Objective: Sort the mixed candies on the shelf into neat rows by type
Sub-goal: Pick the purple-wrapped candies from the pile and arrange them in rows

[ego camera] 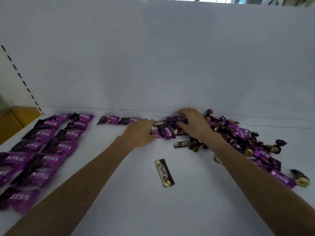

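We had our right hand (192, 123) curled round a Kiss packet (175, 120) at the back of the shelf (119, 193), on the left edge of the mixed pile (238, 133). Our left hand (141, 132) lay just beside it, fingertips against a second packet (156, 133); whether it gripped that one we could not tell. Sorted Kiss rows (42, 157) lay along the left. One Choco bar (164, 172) lay alone nearer us, between our forearms.
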`<action>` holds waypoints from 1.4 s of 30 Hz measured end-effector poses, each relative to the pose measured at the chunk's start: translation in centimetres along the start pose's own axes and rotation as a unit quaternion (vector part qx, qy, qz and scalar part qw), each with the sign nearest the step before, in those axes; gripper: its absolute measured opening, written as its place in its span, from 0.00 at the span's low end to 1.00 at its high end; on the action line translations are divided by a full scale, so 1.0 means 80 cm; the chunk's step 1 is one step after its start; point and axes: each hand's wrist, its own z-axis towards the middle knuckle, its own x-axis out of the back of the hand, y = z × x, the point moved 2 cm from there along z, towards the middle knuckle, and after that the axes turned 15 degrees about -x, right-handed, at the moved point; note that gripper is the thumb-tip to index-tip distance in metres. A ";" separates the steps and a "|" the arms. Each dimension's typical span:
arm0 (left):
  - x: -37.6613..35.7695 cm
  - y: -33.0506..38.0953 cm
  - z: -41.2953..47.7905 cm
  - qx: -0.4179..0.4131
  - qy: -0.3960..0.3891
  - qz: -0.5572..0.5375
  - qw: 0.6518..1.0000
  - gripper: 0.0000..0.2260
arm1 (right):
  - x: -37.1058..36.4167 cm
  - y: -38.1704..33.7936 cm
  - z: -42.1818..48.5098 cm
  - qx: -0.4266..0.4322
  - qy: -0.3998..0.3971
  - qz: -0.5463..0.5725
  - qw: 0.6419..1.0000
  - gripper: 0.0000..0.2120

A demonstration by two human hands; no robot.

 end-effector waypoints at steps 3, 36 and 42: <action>-0.002 0.010 -0.008 0.025 0.021 -0.017 0.999 0.17 | 0.002 0.001 0.002 0.024 -0.005 -0.010 1.000 0.18; 0.058 -0.132 -0.118 0.043 0.106 0.027 0.993 0.14 | -0.064 -0.151 -0.039 0.101 -0.013 0.017 0.995 0.12; 0.053 -0.147 -0.111 0.016 0.081 0.004 0.997 0.12 | -0.078 -0.167 -0.040 0.060 -0.013 0.034 0.998 0.12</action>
